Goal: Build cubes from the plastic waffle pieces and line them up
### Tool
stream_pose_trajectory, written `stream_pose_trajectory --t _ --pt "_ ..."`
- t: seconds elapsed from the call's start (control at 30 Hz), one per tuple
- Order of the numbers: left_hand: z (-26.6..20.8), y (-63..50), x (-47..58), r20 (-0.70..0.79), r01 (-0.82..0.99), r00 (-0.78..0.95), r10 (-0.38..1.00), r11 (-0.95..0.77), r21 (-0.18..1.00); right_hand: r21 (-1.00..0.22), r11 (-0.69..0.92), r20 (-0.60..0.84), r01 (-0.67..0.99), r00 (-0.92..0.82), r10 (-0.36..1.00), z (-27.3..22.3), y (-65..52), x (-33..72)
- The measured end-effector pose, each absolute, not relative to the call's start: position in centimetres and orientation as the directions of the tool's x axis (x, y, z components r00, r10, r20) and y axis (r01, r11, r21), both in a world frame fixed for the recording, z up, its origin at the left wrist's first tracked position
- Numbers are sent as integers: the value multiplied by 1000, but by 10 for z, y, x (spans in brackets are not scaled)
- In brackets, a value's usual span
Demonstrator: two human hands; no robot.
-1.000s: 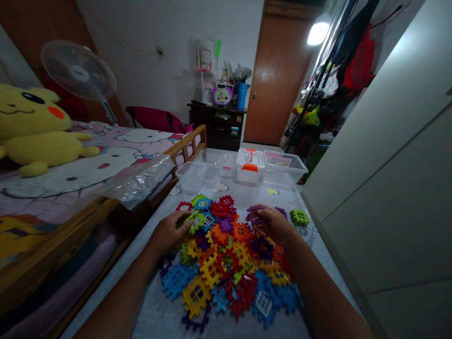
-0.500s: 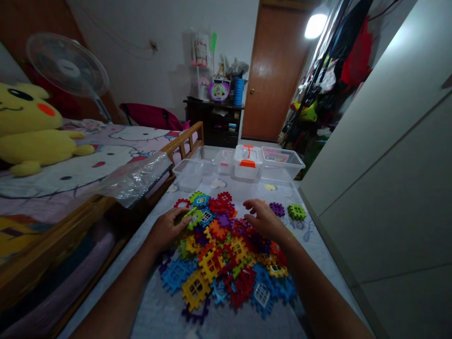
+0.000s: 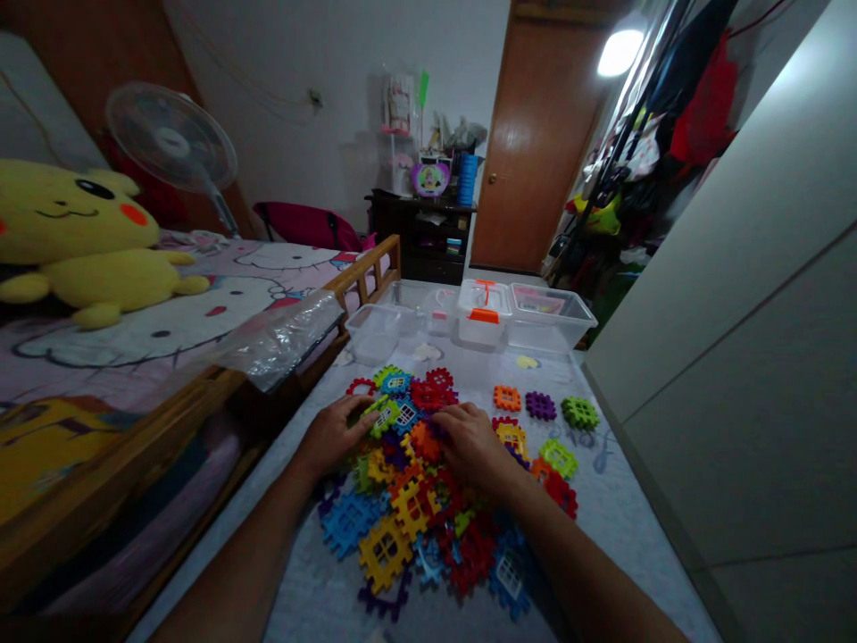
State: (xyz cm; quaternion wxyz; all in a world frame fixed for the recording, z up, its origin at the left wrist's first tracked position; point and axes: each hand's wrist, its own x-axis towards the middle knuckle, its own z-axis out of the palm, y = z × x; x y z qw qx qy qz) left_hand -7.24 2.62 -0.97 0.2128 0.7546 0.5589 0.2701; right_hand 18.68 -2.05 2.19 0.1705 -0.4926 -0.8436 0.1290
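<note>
A pile of colourful plastic gear-edged building blocks is heaped on the cloth-covered surface. At the pile's left side, my left hand has its fingers closed on a light green block with a white window. A blue window block lies beside it. My right hand reaches over the middle of the pile, fingers bent and pressed together on a purple block that they mostly cover. Just below those fingertips is an orange block.
Single orange, purple and green blocks lie right of the pile. Clear plastic boxes and a lidded box with orange clips stand behind. A wooden bed rail runs along the left, a pale cabinet along the right.
My right hand has moved left and down from above the pile onto the purple block, its fingers closing. My left hand stays at the green block. The whole view has shifted slightly.
</note>
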Motion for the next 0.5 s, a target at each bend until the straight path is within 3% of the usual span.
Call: stream_pose_trajectory --t 0.17,0.3,0.37,0.5 --pt "-14 28 -74 183 718 234 955 -297 629 -329 468 109 820 -459 882 17 -20 188" --pt "-15 28 -74 179 715 234 956 -294 634 -365 470 126 803 -458 880 19 -21 187" --pt "-14 28 -74 186 715 232 955 -297 633 -455 473 169 754 -449 878 22 -22 190" --pt "-12 27 -73 187 720 230 955 -296 628 -773 353 228 527 -290 930 33 -17 206"
